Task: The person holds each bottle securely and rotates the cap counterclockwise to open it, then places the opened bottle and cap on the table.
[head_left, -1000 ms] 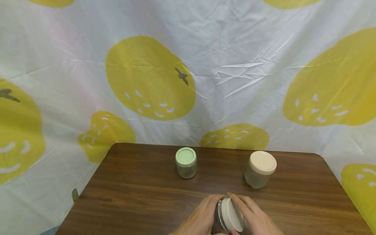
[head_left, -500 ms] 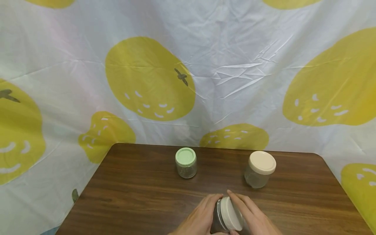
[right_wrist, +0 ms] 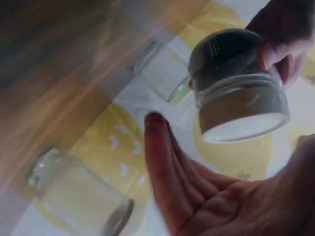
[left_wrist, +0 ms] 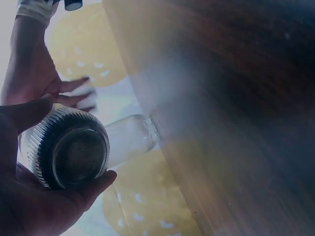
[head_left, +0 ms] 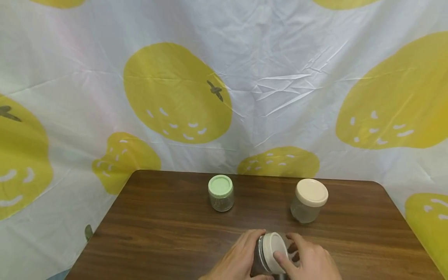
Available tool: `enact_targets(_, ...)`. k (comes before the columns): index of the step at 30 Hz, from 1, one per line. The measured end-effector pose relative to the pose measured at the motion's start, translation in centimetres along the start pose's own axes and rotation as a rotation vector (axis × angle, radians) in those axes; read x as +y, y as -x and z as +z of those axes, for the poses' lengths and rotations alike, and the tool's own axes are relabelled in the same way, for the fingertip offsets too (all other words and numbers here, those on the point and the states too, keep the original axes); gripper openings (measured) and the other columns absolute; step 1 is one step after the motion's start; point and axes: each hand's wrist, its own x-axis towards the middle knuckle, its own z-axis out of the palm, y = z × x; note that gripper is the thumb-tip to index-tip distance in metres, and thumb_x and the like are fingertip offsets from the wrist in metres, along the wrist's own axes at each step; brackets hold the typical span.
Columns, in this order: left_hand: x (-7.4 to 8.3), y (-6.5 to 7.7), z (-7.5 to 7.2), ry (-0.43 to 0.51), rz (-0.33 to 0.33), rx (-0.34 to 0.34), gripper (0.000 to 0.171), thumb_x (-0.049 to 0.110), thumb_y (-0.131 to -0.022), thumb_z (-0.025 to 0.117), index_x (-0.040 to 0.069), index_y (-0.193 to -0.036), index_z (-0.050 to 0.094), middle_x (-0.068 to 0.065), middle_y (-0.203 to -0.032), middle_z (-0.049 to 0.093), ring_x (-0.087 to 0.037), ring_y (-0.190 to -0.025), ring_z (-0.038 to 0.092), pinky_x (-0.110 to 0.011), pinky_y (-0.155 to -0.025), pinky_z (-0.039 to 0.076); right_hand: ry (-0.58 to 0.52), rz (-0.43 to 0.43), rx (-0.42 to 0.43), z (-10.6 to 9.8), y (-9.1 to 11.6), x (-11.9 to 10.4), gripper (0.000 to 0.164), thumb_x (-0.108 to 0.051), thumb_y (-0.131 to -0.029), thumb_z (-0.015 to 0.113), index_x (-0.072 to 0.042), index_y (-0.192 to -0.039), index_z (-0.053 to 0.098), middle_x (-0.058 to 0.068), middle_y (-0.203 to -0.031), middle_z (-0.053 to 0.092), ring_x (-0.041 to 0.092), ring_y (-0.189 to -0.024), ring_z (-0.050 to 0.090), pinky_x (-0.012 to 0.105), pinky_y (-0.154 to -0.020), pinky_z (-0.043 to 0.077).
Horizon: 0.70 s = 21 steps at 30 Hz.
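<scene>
My left hand (head_left: pixel 238 254) grips a ribbed glass jar (right_wrist: pixel 224 56) by its body, with dark contents showing through the glass. The jar is tilted, its off-white lid (head_left: pixel 274 251) facing my right hand. In the left wrist view the round base of the jar faces the camera, with the thumb and fingers on either side of it. My right hand (head_left: pixel 311 258) is beside the lid, fingers relaxed and slightly bent. The right wrist view shows a gap between this hand (right_wrist: pixel 202 196) and the lid, which sits on the jar's mouth.
A small glass jar with a green lid (head_left: pixel 221 188) stands at the back of the brown wooden table (head_left: pixel 157 233). Farther right stands a larger jar with a cream lid (head_left: pixel 312 192). Behind the table hangs a white cloth (head_left: pixel 280 46) with yellow fruit prints.
My right hand has come off the lid and moved slightly right, its fingers spreading from the lid's edge. The left hand still holds the jar, now turned a little.
</scene>
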Motion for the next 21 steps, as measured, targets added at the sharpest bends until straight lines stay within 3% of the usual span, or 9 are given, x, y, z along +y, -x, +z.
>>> enact_targets(3,0.0,0.0,0.0,0.007,-0.002,-0.004,0.088,0.053,-0.087,0.082,0.01,-0.152,0.042,-0.002,-0.141,0.057,-0.013,-0.129,0.058,-0.033,-0.107,0.054,0.047,0.082,-0.007,-0.3,-0.4,-0.4,0.059,-0.07,-0.094,0.065,-0.014,-0.11,0.076,-0.004,-0.078,0.074,0.013,-0.067,0.065,0.039,-0.059,0.051)
enact_targets(5,0.0,0.0,0.0,0.013,-0.001,-0.005,0.087,0.053,-0.088,0.082,0.011,-0.152,0.041,-0.001,-0.142,0.057,-0.013,-0.13,0.058,-0.033,-0.108,0.054,0.078,0.095,0.019,-0.4,-0.5,-0.9,0.056,-0.072,-0.094,0.062,-0.018,-0.098,0.077,-0.001,-0.079,0.075,0.018,-0.068,0.067,0.043,-0.059,0.05)
enact_targets(11,0.1,0.0,0.0,0.022,0.005,-0.011,0.086,0.055,-0.09,0.079,0.011,-0.152,0.041,0.0,-0.143,0.056,-0.012,-0.131,0.057,-0.033,-0.109,0.053,0.079,0.116,0.015,-0.7,-0.5,-2.3,0.058,-0.077,-0.092,0.06,-0.022,-0.078,0.07,-0.005,-0.07,0.068,0.016,-0.063,0.062,0.04,-0.055,0.045)
enact_targets(14,0.1,-0.1,-0.1,0.032,-0.007,-0.026,0.085,0.054,-0.091,0.078,0.009,-0.153,0.041,-0.001,-0.143,0.056,-0.013,-0.131,0.057,-0.033,-0.108,0.054,0.077,0.114,0.019,-0.6,-0.6,-2.6,0.061,-0.08,-0.087,0.064,-0.02,-0.075,0.067,-0.005,-0.067,0.064,0.015,-0.059,0.056,0.038,-0.053,0.041)
enact_targets(21,0.2,-0.3,0.0,0.042,-0.023,-0.037,0.086,0.051,-0.088,0.082,0.011,-0.153,0.041,0.0,-0.143,0.056,-0.012,-0.13,0.057,-0.032,-0.109,0.053,0.024,0.007,0.077,-0.8,-0.3,-2.4,0.055,-0.072,-0.086,0.073,-0.019,-0.099,0.074,-0.011,-0.066,0.063,0.01,-0.06,0.057,0.034,-0.057,0.046)
